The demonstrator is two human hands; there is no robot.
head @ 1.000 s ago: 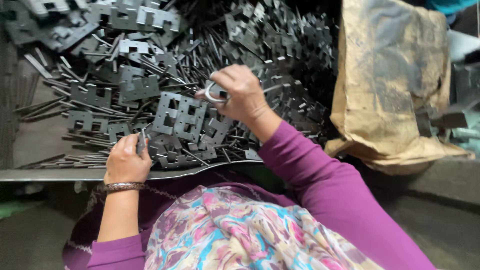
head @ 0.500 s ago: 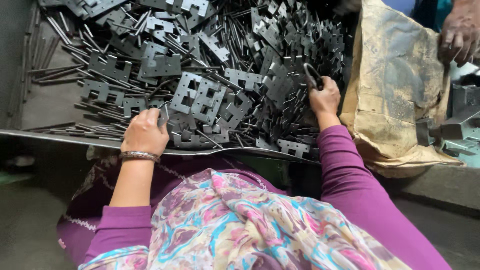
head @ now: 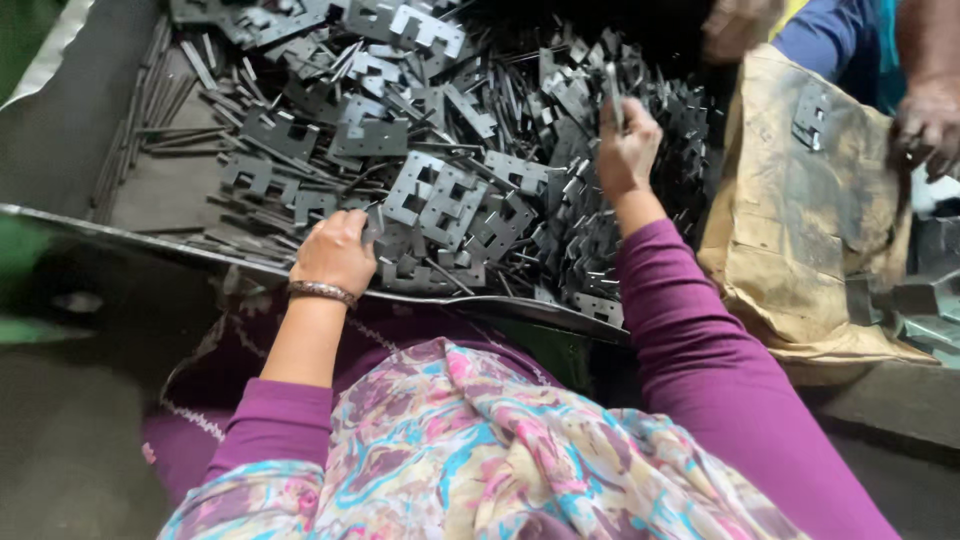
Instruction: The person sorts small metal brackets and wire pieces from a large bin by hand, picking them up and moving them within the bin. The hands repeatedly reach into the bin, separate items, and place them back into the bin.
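Right hand rose over stamped plates, tray rim clear.

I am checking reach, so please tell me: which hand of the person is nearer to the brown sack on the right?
Right. The right hand is raised over the metal pieces, close beside the brown sack; the left hand rests at the tray's near edge, farther away.

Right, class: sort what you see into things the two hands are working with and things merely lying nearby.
In hand:
left hand on flat grey stamped metal plates;
right hand pinching a thin grey metal strip;
grey metal tray.

Lying about:
crumpled brown paper sack;
loose thin metal rods;
another person's hand.
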